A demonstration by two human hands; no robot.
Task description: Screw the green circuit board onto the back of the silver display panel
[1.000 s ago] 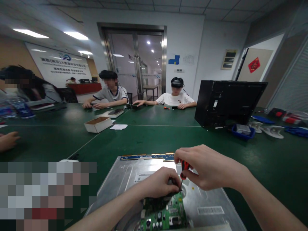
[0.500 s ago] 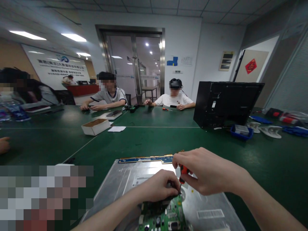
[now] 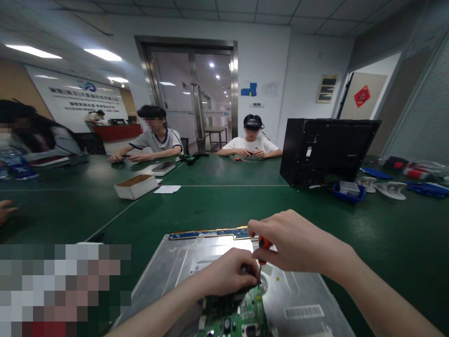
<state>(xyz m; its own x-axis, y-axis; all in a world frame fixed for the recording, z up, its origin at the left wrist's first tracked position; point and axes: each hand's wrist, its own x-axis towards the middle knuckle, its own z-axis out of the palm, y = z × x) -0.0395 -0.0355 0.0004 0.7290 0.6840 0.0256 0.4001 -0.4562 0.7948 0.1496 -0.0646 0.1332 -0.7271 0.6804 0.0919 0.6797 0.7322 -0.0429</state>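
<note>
A small screwdriver (image 3: 264, 243) with a red and black handle stands nearly upright, its tip at the upper corner of a green circuit board (image 3: 242, 311). My right hand (image 3: 291, 241) is closed round its handle from above. Beside the tip, the thumb and fingers of my left hand (image 3: 238, 273) are pinched together at the board's edge. What they hold, if anything, is hidden. Under both hands lies a flat silver metal panel (image 3: 303, 299), with a narrow blue circuit strip (image 3: 210, 235) along its far edge.
Across the green table (image 3: 217, 201) stand an open white box (image 3: 136, 187) and a black monitor-like casing (image 3: 329, 150). A blue tray (image 3: 351, 196) sits by the casing. Several people sit around the table; a co-worker's hand (image 3: 5, 211) shows at the left edge.
My right hand's fingers have shifted on the screwdriver handle, while the tip stays at the board's corner. The view has moved slightly. The person opposite has brought both hands together.
</note>
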